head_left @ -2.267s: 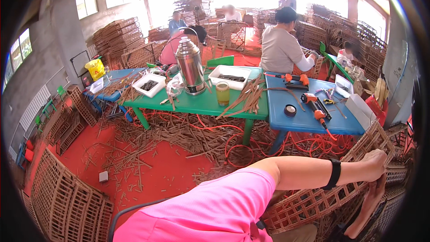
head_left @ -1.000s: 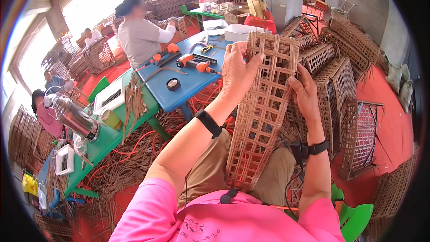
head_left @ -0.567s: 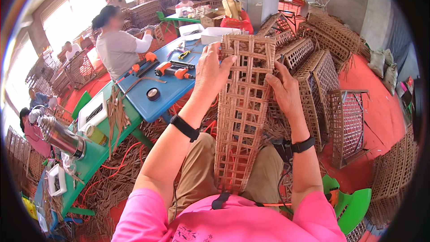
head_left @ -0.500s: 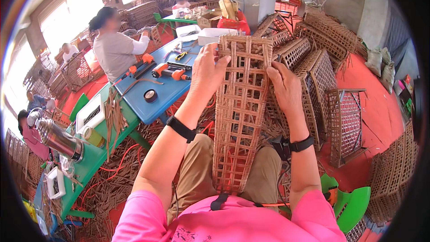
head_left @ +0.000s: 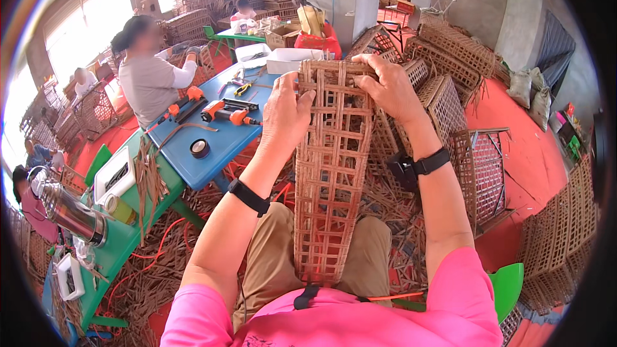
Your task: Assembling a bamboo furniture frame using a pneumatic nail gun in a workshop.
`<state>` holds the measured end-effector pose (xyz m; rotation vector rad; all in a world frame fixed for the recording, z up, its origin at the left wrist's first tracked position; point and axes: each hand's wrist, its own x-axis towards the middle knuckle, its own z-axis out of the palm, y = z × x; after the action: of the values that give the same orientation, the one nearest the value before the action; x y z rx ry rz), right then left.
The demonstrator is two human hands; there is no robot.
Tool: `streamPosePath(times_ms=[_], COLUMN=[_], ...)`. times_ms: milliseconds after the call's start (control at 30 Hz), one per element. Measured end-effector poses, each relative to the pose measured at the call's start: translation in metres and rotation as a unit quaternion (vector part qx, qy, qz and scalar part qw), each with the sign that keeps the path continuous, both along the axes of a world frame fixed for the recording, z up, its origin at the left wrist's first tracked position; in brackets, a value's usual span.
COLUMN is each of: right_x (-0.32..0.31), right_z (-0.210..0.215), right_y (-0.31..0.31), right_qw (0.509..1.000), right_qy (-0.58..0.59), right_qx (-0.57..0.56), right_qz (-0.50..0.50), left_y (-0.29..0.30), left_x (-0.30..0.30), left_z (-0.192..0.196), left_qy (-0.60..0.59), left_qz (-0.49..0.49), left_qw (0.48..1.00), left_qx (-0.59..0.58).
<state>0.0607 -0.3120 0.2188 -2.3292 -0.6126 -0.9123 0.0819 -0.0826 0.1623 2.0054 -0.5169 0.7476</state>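
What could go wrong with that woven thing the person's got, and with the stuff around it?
Maybe a scratch: the left hand and right hand are bare at the top of the woven lattice piece, and its strips might be rough.

Someone could slip or trip on the loose strips scattered across the floor.

The nearer orange-and-black tool lies close to the blue table's edge, so a bump might knock it off.
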Motion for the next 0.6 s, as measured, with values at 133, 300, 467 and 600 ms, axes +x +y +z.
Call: streamPosePath(times_ms=[133,300,467,600], right_x=[-0.011,0.007,0.015,0.053], right_z=[0.018,0.014,0.028,0.03], right_y=[-0.007,-0.025,-0.04,-0.03], right_qw=[0.997,0.976,0.947,0.964], right_qy=[0.071,0.168,0.238,0.189], right_qx=[0.023,0.092,0.14,0.022], right_qz=[0.036,0.107,0.165,0.183], left_y=[-0.001,0.0,-0.026,-0.029], left_x=[-0.003,0.002,0.013,0.038], left_z=[0.007,0.017,0.058,0.067], left_qy=[-0.025,-0.039,-0.226,-0.139], left_qz=[0.01,0.024,-0.028,-0.127], left_qw=[1.0,0.997,0.968,0.967], left_qx=[0.01,0.063,0.105,0.172])
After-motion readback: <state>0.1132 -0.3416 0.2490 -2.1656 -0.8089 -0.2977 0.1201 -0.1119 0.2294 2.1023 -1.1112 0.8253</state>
